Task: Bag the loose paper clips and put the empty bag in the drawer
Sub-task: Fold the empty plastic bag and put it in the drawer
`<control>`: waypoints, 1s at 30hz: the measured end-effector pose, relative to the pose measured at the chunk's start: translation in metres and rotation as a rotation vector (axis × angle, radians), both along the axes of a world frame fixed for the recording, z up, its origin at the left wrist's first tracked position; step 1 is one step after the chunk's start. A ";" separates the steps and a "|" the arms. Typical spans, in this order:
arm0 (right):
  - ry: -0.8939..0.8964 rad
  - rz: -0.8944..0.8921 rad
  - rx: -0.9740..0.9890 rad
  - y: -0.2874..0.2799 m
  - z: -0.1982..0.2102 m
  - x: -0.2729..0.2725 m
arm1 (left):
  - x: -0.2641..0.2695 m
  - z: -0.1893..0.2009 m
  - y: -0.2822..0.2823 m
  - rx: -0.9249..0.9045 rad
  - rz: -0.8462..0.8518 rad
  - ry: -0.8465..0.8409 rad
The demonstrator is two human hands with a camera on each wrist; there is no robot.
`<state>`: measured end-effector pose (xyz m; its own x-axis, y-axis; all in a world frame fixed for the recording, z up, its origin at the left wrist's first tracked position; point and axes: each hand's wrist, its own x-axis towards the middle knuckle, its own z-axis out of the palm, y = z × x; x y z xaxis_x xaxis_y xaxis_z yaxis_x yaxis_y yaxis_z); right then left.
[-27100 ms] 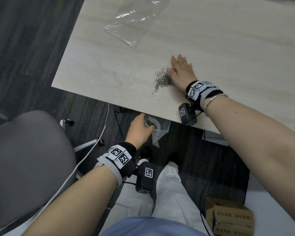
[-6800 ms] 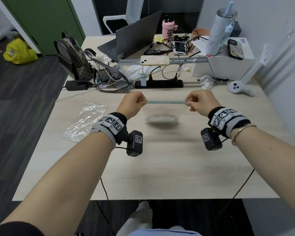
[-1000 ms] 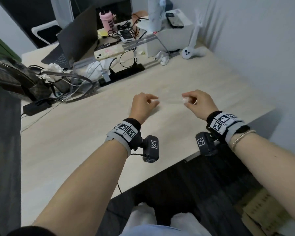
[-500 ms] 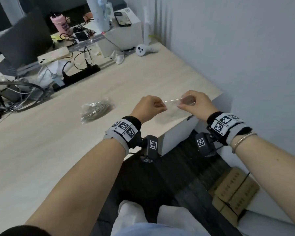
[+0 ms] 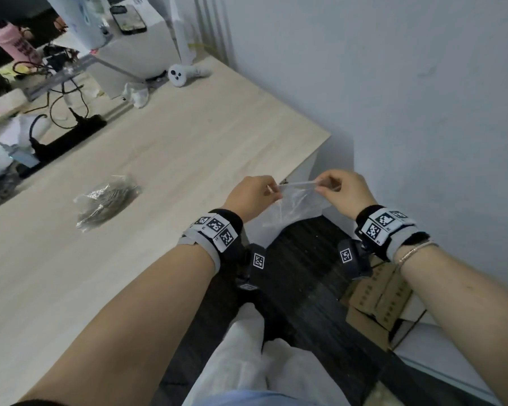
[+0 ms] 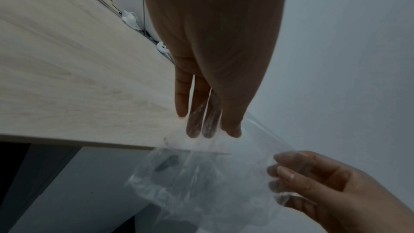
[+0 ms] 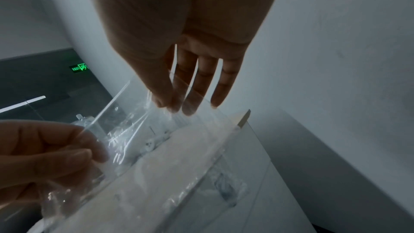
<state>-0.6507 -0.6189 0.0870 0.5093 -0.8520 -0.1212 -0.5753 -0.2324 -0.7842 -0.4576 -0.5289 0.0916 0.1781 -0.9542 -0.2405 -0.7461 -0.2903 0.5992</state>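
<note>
An empty clear bag (image 5: 294, 210) hangs just off the desk's right corner (image 5: 311, 136), stretched between both hands. My left hand (image 5: 272, 190) pinches its top edge at the left end, my right hand (image 5: 323, 186) at the right end. In the left wrist view the left fingers (image 6: 201, 121) lie on the bag (image 6: 190, 183). In the right wrist view the right fingers (image 7: 186, 98) hold the bag (image 7: 134, 130). A white drawer front (image 7: 257, 157) with a recessed handle (image 7: 226, 190) sits below the desk edge. The filled bag of paper clips (image 5: 106, 200) lies on the desk.
At the back of the desk are a black power strip (image 5: 68, 139), a white controller (image 5: 179, 76), a white box (image 5: 135, 54) and a pink bottle (image 5: 15, 45). Cardboard boxes (image 5: 379, 297) stand on the dark floor. A grey wall (image 5: 423, 98) is close on the right.
My view has swung right. Both hands have carried the empty bag from over the desk to just past its right corner, still pinching the top edge.
</note>
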 end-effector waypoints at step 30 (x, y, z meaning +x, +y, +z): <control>0.401 0.019 -0.039 -0.064 -0.176 0.092 | -0.002 -0.180 -0.018 -0.027 -0.218 -0.783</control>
<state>-0.5589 -0.6830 -0.0894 0.4435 -0.8510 -0.2813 -0.8292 -0.2705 -0.4891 -0.4593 -0.5472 -0.0887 0.0947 -0.9905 -0.1000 -0.9899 -0.0830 -0.1150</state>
